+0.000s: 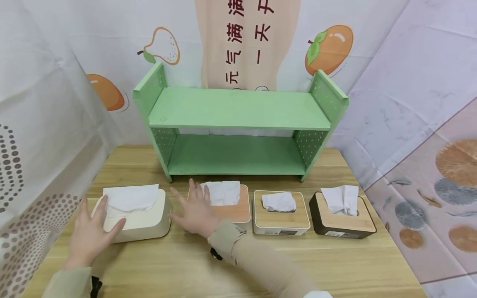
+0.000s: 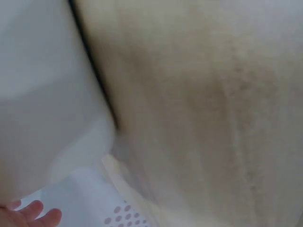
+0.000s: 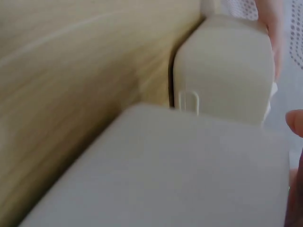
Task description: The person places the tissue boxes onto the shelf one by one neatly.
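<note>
In the head view, four tissue boxes stand in a row on the wooden table. My left hand (image 1: pixel 87 236), fingers spread, is at the left end of the cream tissue box (image 1: pixel 145 227); a white tissue sticks out of its top. My right hand (image 1: pixel 197 213) has its fingers spread over the left part of the tissue box with a pinkish wood lid (image 1: pixel 231 213). Whether either hand touches its box is hard to tell. In the left wrist view, fingertips (image 2: pixel 40 215) show beside the cream box. The right wrist view shows its pale side up close.
A green two-tier shelf (image 1: pixel 238 153) stands behind the boxes. Further right are a white tissue box with a bamboo lid (image 1: pixel 298 217) and a black one with a wooden lid (image 1: pixel 357 219). Printed cloth (image 1: pixel 44 103) hangs around the table (image 1: pixel 179 269).
</note>
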Tool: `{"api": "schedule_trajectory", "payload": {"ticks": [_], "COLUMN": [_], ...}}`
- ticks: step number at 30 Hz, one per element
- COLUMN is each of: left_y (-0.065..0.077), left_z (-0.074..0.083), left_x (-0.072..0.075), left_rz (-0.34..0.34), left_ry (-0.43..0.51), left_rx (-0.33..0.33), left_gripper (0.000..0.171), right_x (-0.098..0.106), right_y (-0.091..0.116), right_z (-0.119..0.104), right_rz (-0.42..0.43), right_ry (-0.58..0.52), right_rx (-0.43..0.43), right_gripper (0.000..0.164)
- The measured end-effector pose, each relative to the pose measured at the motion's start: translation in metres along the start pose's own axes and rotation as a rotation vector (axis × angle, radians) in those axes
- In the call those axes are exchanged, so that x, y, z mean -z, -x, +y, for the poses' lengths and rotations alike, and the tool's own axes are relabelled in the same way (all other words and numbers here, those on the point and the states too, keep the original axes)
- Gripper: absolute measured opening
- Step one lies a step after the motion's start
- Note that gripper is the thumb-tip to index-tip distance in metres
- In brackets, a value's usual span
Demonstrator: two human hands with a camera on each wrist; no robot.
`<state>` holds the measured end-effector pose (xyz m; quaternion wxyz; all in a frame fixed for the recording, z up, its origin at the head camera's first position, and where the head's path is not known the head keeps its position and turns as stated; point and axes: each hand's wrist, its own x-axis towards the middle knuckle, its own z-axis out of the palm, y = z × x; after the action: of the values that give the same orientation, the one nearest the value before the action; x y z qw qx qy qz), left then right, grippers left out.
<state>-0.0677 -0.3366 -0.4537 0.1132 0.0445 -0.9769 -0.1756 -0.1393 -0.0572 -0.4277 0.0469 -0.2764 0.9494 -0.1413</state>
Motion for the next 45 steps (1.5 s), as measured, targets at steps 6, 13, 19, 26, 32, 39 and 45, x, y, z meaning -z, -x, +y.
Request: {"api": "schedule_trajectory", "payload": {"ticks": [6,13,19,26,32,39,45], "left_y": [-0.001,-0.001,0.0,0.004,0.005,0.005,0.005], "left_z": [-0.002,-0.004,-0.005,-0.007,-0.008,-0.011,-0.016], "left_x": [-0.001,-0.002,-0.003,-0.004,-0.005,0.0,0.004], "left_rz": [0.004,0.007,-0.006,-0.056,-0.04,-0.122,-0.191], "left_ry": [0.022,0.074,0.107,0.157,0.168,0.149,0.153], "left_rx": [0.024,0.015,0.007,0.056,0.059,0.095,0.075], "left_gripper": [0.089,0.088,0.088,0.089,0.088,0.09,0.098], "right_x": [-0.007,-0.013,-0.013,-0.018,-0.032,-0.039,-0.043], "right_y": [-0.004,-0.009,-0.016,-0.018,-0.016,-0.014,-0.013], "right_z": [-0.021,-0.04,-0.054,-0.066,-0.065,-0.063,-0.062], "right_rz": [-0.017,-0.053,-0.092,-0.227,-0.222,-0.162,-0.111], "right_ry": [0.111,0.125,-0.061,-0.386,-0.515,-0.544,-0.578], "right_rx": [0.054,0.091,-0.02,-0.186,-0.216,-0.213,-0.222], "right_gripper": [0.07,0.07,0.073,0.082,0.086,0.089,0.087]}}
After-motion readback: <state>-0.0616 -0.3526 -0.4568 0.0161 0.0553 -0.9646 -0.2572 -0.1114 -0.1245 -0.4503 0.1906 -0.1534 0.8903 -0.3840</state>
